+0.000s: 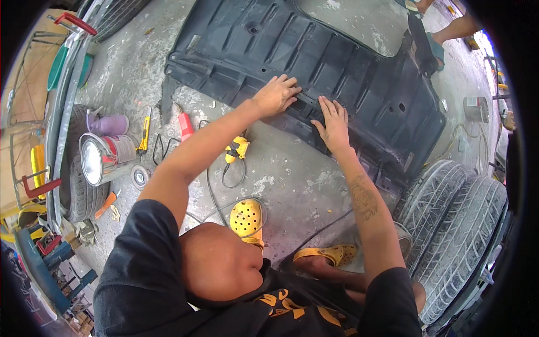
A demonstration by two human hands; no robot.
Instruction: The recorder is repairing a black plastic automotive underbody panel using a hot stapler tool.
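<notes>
A large black plastic panel (337, 67) with raised ribs and several holes lies on the floor in front of me. My left hand (276, 96) is on its near edge, the fingers bent over a raised part and the thumb mostly hidden. To the right of it, my right hand (333, 124) rests on the same edge, fingers stretched out and thumb apart. A dark recessed section of the panel shows between the two hands.
On the left are a paint can (100, 158), a purple bottle (112, 125), a yellow cutter knife (145, 132), a grinding disc (140, 176) and a yellow power tool (237, 149) with its cord. Tires (460, 236) stand at right. Another person's foot (435, 51) is beyond the panel.
</notes>
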